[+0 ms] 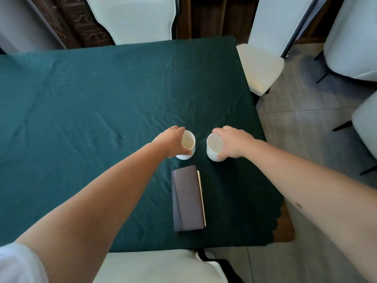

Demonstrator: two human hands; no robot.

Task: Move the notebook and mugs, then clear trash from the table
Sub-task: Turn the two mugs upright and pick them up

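Two white mugs stand side by side on the dark green tablecloth (91, 99). My left hand (170, 140) grips the left mug (188, 144) from its left side, thumb on the near wall. My right hand (232, 142) grips the right mug (213, 146) from its right side, fingers over the rim. Both mugs are upright and look empty. A closed dark brown notebook (187, 199) lies flat just in front of the mugs, its long side pointing away from me. No trash shows on the cloth.
White padded chairs ring the table: one at the far edge (132, 17), one at the right corner (261, 64), one right below me (155, 266). More chairs (350, 37) stand on the tiled floor to the right. The table's right edge runs close to the right mug.
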